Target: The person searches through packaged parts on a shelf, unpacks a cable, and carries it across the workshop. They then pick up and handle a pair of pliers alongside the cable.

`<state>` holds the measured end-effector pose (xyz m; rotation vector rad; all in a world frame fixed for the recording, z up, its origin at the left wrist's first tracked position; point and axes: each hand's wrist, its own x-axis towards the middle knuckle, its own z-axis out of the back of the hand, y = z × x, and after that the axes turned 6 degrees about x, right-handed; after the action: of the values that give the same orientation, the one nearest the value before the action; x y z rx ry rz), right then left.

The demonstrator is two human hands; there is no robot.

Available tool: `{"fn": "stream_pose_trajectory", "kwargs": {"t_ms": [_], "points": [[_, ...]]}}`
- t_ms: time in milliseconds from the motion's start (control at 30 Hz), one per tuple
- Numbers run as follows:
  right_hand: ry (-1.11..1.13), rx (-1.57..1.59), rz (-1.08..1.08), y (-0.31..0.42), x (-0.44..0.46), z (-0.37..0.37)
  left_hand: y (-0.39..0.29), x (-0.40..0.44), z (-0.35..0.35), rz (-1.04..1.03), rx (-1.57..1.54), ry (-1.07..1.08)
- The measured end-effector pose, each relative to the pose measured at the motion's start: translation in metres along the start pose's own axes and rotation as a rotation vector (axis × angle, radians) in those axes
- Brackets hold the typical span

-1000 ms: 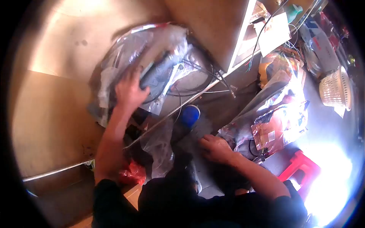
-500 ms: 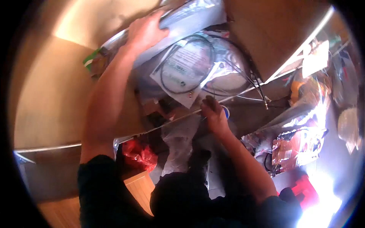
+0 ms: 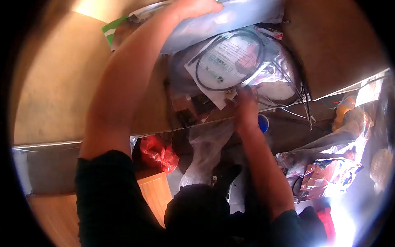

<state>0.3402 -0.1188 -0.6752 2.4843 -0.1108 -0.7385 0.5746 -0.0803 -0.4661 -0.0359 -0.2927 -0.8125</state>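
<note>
My left hand [image 3: 199, 7], partly cut off by the top edge, is closed on a grey plastic bag [image 3: 230, 18] and presses it back. Below that bag lies a coiled black cable [image 3: 196, 70] over a white printed sheet [image 3: 216, 96], among clear plastic packaging [image 3: 279, 70]. My right hand [image 3: 248, 109] is at the coil's lower edge, beside a small brass-coloured end. Its fingers look pinched on the cable, though the contact is partly hidden. More thin cables [image 3: 305, 105] hang over the shelf edge to the right.
The brown shelf [image 3: 61, 82] has a pale front edge [image 3: 49, 145]. Below are a red plastic bag [image 3: 158, 154], a clear plastic bag [image 3: 205, 152], a blue round item [image 3: 263, 122] and a wooden surface [image 3: 154, 191]. Shiny packets [image 3: 329, 175] are at the right.
The view has shifted, so the shelf contents appear further right and higher. My left hand has moved up and right with the grey bag. My right hand has come closer to the coil's brass-coloured end.
</note>
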Motion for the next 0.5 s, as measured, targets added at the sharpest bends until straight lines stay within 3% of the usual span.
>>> {"fn": "stream_pose_trajectory", "kwargs": {"t_ms": [133,200,267,300,367,500], "points": [[0.036,-0.056,-0.121,0.034,0.016,-0.033,-0.011,-0.006,0.007,0.055,0.008,0.117],[0.279,0.054,-0.221,0.062,0.019,-0.052,-0.034,-0.023,0.023,0.14,-0.029,0.18],[0.23,0.076,-0.107,0.087,0.015,-0.092,-0.039,-0.036,0.023,0.06,-0.042,0.14],[0.311,0.074,-0.012,0.099,0.016,-0.102,-0.04,-0.043,0.019,0.023,-0.049,0.13],[0.616,0.07,-0.034,0.122,0.037,-0.117,-0.04,-0.035,0.011,0.139,0.013,0.406],[0.633,0.038,-0.077,0.127,0.047,-0.125,-0.034,-0.102,0.027,0.048,-0.389,0.104]]}}
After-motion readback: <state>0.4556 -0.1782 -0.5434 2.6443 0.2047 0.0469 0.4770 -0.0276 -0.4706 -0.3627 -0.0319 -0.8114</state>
